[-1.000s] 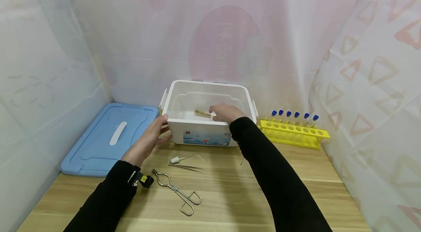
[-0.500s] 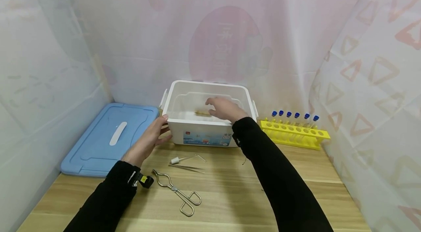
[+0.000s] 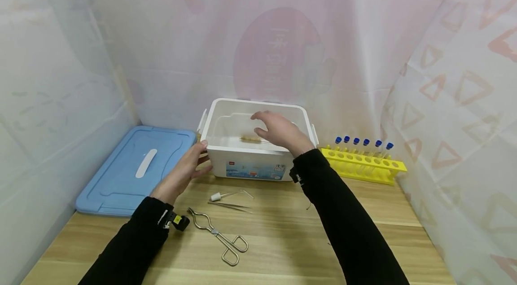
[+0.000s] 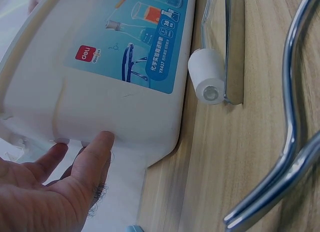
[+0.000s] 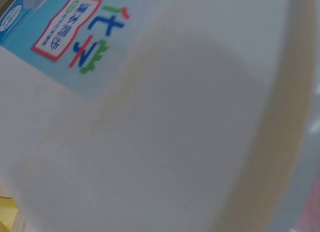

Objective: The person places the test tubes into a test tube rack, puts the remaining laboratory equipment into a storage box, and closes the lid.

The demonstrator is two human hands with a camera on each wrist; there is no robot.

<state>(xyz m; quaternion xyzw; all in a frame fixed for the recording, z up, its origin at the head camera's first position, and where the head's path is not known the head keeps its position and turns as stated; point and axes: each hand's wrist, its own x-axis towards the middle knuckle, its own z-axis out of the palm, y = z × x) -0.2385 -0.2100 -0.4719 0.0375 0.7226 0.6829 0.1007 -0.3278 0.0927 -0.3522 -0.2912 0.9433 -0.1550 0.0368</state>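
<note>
A white plastic bin [image 3: 252, 154], lidless, stands against the back curtain with a blue printed label [image 4: 145, 36] on its front. Inside lies what looks like a test tube brush [image 3: 251, 139] with tan bristles and a thin wire stem. My left hand [image 3: 183, 168] touches the bin's near left corner; in the left wrist view its fingertips [image 4: 104, 138] press lightly on the side wall. Over the bin's right half hovers my right hand [image 3: 280, 131], fingers loosely spread and holding nothing. Only the bin's wall and label fill the right wrist view.
A blue lid [image 3: 139, 170] lies left. In front of the bin are a white stopper with bent glass tube [image 3: 216, 196], tweezers [image 3: 230, 206] and crucible tongs [image 3: 218, 235]. A yellow test tube rack [image 3: 363, 166] with several blue-capped tubes stands right.
My right hand let go of the brush, which stays in the bin, then rose up and slightly right with its fingers spreading. My left hand stayed at the corner.
</note>
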